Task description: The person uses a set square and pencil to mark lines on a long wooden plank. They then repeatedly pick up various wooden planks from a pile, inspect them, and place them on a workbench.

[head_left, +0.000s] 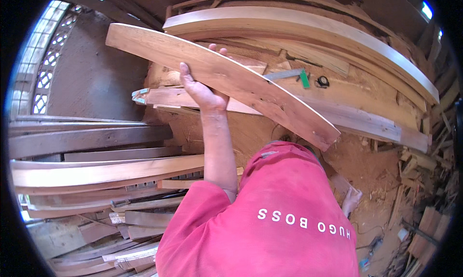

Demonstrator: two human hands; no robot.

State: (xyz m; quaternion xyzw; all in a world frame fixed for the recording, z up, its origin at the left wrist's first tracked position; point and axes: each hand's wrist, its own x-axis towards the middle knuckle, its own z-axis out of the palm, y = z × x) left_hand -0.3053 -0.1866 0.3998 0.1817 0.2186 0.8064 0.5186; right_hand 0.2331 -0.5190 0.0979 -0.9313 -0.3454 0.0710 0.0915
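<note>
My left hand (205, 91) holds up a long wooden plank (222, 74). The thumb is at the plank's near edge, and fingertips show beyond its far edge. The plank is brown, flat and gently curved, with a few dark knots toward its right end. It slants from the upper left down to the middle right, above the workbench. Low at the right, beside my red shirt (279, 214), my right hand (352, 201) is closed at a pale flat piece (341, 183). What that piece is, I cannot make out.
Behind the plank, a workbench (357, 101) bears a green-marked tool (305, 78), a small black round object (322, 81) and boards. A large curved beam (289, 24) lies along its far side. Stacked boards (96, 173) fill the left; wood scraps (427, 166) lie at the right.
</note>
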